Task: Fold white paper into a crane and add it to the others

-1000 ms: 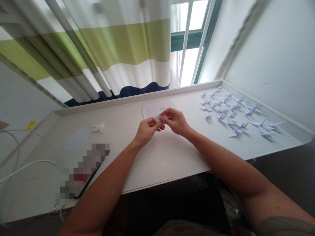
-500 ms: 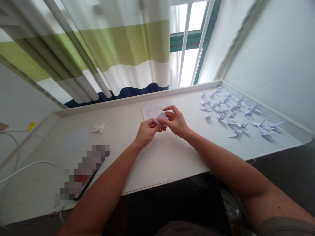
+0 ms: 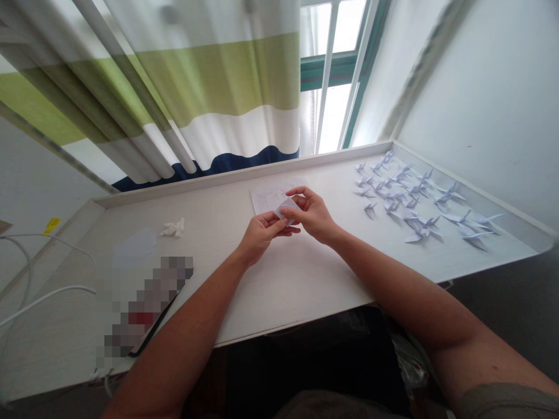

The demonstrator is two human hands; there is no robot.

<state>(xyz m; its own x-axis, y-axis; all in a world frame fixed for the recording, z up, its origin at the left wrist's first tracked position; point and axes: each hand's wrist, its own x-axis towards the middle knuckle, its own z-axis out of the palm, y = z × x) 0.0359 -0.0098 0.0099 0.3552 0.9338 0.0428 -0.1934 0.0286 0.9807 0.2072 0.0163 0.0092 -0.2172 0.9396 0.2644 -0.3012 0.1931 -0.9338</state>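
A small folded piece of white paper is pinched between my two hands above the middle of the desk. My left hand grips its lower left side, thumb on top. From the right, my right hand presses the paper with its thumb, the index finger arched over the far edge. Fingers cover much of the paper, so its full shape is hidden. Just behind the hands lies a printed sheet, partly covered by them.
Several folded paper cranes stand on the right of the white desk. To the left are a crumpled tissue, some loose white paper, a blurred-out dark-edged object and white cables. A raised rim runs along the back.
Both hands still hold the paper in nearly the same place. The left fingers beneath it reach slightly farther right, and the paper has shifted a little. The whole view has moved slightly.
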